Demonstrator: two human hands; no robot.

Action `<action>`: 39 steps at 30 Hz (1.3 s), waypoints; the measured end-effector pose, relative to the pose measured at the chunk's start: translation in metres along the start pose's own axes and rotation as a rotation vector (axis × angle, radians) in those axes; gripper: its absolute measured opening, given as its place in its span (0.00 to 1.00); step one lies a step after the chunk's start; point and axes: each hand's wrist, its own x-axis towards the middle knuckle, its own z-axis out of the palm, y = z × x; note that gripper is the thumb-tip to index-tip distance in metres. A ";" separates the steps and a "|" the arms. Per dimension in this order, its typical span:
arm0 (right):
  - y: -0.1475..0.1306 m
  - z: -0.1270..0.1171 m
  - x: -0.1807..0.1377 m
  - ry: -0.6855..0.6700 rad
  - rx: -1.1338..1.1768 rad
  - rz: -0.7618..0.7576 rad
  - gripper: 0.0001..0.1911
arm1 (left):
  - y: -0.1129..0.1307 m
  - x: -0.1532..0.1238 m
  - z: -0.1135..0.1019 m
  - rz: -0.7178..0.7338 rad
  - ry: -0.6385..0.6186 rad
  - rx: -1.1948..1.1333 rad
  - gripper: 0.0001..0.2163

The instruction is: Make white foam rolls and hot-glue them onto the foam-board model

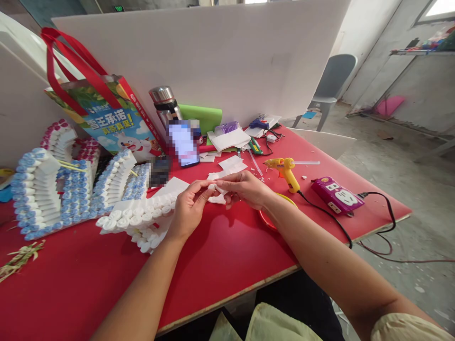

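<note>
My left hand (188, 208) and my right hand (245, 188) meet over the red table (220, 255). Together their fingertips pinch a small white paper roll (212, 186). Both hands are closed on it. Just left of my left hand lies a white piece made of several rows of rolled paper tubes (137, 220). White paper scraps (231, 165) lie behind my hands.
A yellow glue gun (286, 171) and a purple power strip (337, 194) with a black cable lie to the right. A blue-and-white rolled-paper structure (53, 189), a red-handled bag (106, 113), a steel flask (165, 104) and a phone (184, 143) stand behind. A white board (220, 52) backs the table.
</note>
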 end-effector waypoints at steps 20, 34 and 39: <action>0.005 0.016 -0.002 0.389 -0.849 -0.283 0.07 | -0.006 -0.001 0.007 -0.123 0.110 -0.127 0.16; 0.009 0.021 -0.005 0.298 -0.962 -0.496 0.02 | -0.007 0.000 0.003 -0.166 0.098 -0.284 0.16; 0.010 0.020 -0.004 0.276 -0.982 -0.527 0.02 | -0.008 -0.001 0.006 -0.156 0.128 -0.266 0.12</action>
